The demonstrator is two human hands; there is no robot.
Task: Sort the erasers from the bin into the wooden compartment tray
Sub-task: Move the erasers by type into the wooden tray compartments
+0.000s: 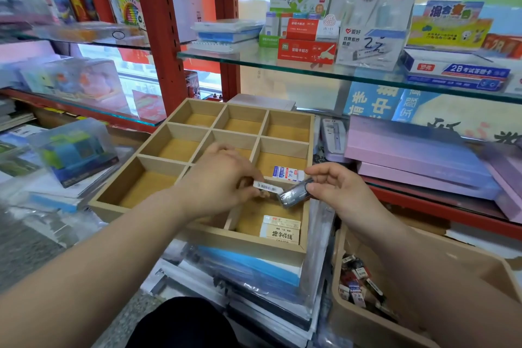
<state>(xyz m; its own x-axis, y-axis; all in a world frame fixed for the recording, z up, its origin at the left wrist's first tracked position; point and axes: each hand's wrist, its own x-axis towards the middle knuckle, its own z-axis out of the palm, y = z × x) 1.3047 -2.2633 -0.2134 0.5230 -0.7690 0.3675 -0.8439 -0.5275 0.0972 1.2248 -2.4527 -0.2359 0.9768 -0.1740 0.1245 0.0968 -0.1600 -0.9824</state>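
Note:
The wooden compartment tray point(158, 147) sits on a stack of wrapped books in front of me. My left hand point(223, 178) pinches a white eraser with a barcode point(267, 187) above the tray's near right side. My right hand point(336, 186) holds a grey wrapped eraser point(295, 195), its end close to the white one. A blue-and-white eraser point(288, 173) lies in the middle right compartment. A cream eraser with dark lettering point(281, 230) lies in the near right compartment. The tan bin point(364, 325) at lower right holds several erasers point(357, 282).
Glass shelves point(254, 61) on red uprights carry stationery boxes above the tray. Pink and purple flat boxes point(418, 155) lie to the right. A boxed toy point(76, 150) sits on stacks at the left. Wrapped books point(248, 271) lie under the tray.

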